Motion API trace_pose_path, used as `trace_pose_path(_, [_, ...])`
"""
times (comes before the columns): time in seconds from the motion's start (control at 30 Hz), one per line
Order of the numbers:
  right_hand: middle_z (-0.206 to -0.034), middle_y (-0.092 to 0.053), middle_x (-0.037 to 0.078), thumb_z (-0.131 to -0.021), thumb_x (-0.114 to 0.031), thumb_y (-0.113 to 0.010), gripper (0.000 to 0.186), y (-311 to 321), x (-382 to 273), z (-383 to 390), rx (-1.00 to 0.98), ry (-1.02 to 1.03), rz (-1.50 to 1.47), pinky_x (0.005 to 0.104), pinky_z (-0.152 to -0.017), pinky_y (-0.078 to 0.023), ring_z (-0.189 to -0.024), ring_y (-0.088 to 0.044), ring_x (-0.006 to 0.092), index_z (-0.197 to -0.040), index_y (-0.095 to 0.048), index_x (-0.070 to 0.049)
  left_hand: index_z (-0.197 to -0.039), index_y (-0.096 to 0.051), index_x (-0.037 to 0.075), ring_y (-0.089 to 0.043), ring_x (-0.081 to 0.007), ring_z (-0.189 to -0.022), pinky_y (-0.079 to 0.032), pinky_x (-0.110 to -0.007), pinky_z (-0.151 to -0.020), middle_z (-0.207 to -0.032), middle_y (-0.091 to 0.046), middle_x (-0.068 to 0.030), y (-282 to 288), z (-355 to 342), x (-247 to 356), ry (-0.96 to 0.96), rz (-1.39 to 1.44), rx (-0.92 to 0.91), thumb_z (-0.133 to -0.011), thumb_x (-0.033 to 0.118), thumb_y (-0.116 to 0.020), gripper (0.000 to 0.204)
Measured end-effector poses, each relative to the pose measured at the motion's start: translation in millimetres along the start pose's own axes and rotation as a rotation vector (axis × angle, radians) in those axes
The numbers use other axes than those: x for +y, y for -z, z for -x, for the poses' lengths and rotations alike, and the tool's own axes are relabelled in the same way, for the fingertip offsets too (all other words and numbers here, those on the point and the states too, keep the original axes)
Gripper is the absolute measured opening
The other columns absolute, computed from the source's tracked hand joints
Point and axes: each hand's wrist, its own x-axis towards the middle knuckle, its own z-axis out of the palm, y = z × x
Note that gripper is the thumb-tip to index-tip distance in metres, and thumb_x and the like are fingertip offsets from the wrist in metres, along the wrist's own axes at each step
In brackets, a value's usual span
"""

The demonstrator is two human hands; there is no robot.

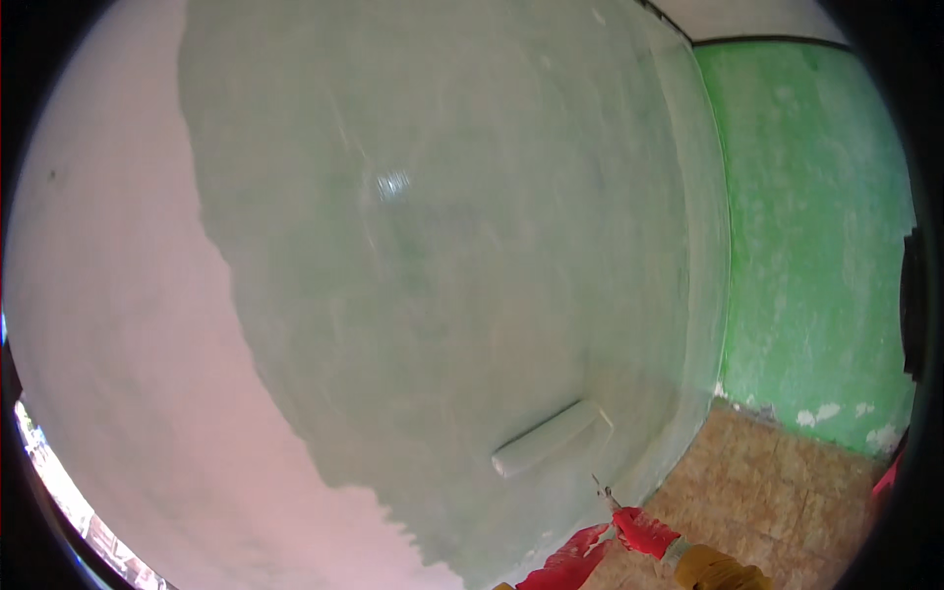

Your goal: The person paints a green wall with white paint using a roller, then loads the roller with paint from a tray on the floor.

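A paint roller [539,438] with a pale sleeve lies against the lower part of the large wall [452,275], on a wet-looking grey-green coat. Both hands, in red gloves with yellow sleeves, grip its handle [612,503] at the bottom of the view. My right hand [639,531] is closed round it higher up; my left hand [570,559] holds it just below and to the left. The coated area has a ragged left edge against pale pink wall [118,295].
A mottled green side wall [816,226] meets the large wall at the right, with chipped patches along its base. Brown patterned flooring [737,472] lies below it. A dark object [911,305] shows at the far right rim, and a bright opening [59,482] at the lower left.
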Motion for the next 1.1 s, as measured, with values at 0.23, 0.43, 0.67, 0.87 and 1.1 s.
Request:
trace_pose_path(0.23, [-0.057,-0.05,0.001,-0.094,-0.046,-0.048,0.041,-10.1,-287.4,60.9,0.176,0.327,0.098,0.0284,-0.043,-0.039,-0.045,-0.047,0.013,-0.084,-0.054,-0.007,-0.137,-0.039,0.002,-0.049,-0.0262,-0.12,-0.042,-0.037,-0.1,-0.132,-0.046,-0.0193,116.9,-56.1,276.0,-0.012,-0.08,-0.118,-0.092,0.02,-0.062,0.054])
trace_pose_path(0.43, [-0.058,-0.046,0.0,-0.095,-0.051,-0.045,0.047,-5.4,-493.7,109.9,0.178,0.59,0.267,0.0289,-0.045,-0.038,-0.046,-0.045,0.0126,-0.081,-0.052,-0.006,-0.136,-0.043,0.005,-0.052,-0.0268,-0.116,-0.043,-0.036,-0.099,-0.134,-0.047,-0.0166,172.3,-104.2,385.3,-0.146,-0.204,-0.095,-0.096,0.028,-0.056,0.048])
trace_pose_path(0.67, [-0.055,-0.043,0.0,-0.093,-0.059,-0.044,0.055,-37.9,-672.0,147.7,0.205,0.922,0.426,0.0289,-0.045,-0.035,-0.046,-0.043,0.0129,-0.081,-0.05,-0.006,-0.134,-0.046,0.004,-0.054,-0.0252,-0.113,-0.045,-0.036,-0.097,-0.132,-0.049,-0.0155,205.8,-135.7,442.3,-0.221,-0.258,-0.01,-0.096,0.026,-0.057,0.045])
trace_pose_path(0.87, [-0.054,-0.042,-0.001,-0.091,-0.058,-0.049,0.052,-79.6,-811.1,166.1,0.113,1.115,0.321,0.0272,-0.043,-0.034,-0.044,-0.04,0.0115,-0.077,-0.049,-0.008,-0.131,-0.048,0.005,-0.056,-0.0254,-0.111,-0.048,-0.034,-0.092,-0.128,-0.052,-0.015,245.7,-146.6,477.1,-0.444,-0.261,0.153,-0.091,0.013,-0.064,0.043])
trace_pose_path(1.1, [-0.055,-0.042,-0.001,-0.091,-0.055,-0.052,0.05,-107.1,-883.2,193.9,-0.019,1.119,0.218,0.0265,-0.042,-0.033,-0.043,-0.038,0.0102,-0.075,-0.049,-0.007,-0.129,-0.05,0.005,-0.057,-0.0232,-0.11,-0.049,-0.034,-0.093,-0.128,-0.052,-0.0158,274.4,-128.3,507.3,-0.419,-0.362,0.224,-0.091,0.009,-0.062,0.04])
